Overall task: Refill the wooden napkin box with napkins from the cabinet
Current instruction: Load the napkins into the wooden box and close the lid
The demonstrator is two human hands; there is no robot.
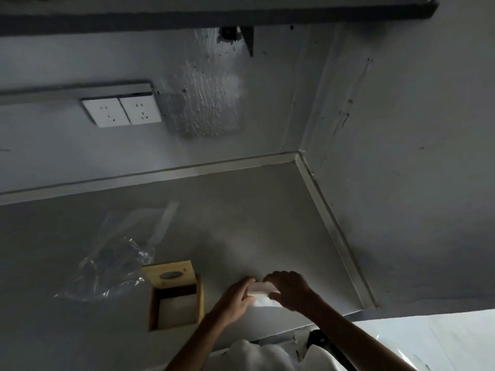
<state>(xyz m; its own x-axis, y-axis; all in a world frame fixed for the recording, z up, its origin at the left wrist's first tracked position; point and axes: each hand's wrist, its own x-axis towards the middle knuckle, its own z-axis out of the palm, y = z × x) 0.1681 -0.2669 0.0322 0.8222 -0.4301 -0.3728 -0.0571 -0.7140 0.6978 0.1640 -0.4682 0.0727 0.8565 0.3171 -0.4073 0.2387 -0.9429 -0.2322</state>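
Note:
The wooden napkin box point(175, 309) stands open on the grey counter near the front edge. Its lid point(171, 274), with an oval slot, is tipped back at the far side. White napkins lie inside. Just right of the box, both hands hold a small pack of white napkins point(261, 291) above the counter. My left hand point(235, 297) grips its left end. My right hand point(289, 289) covers its right end from above.
An empty clear plastic wrapper point(112, 266) lies crumpled on the counter point(241, 210) left of the box. Walls close the counter at the back and right. A double power socket point(122, 111) sits on the back wall. A dark shelf edge point(214, 14) runs overhead.

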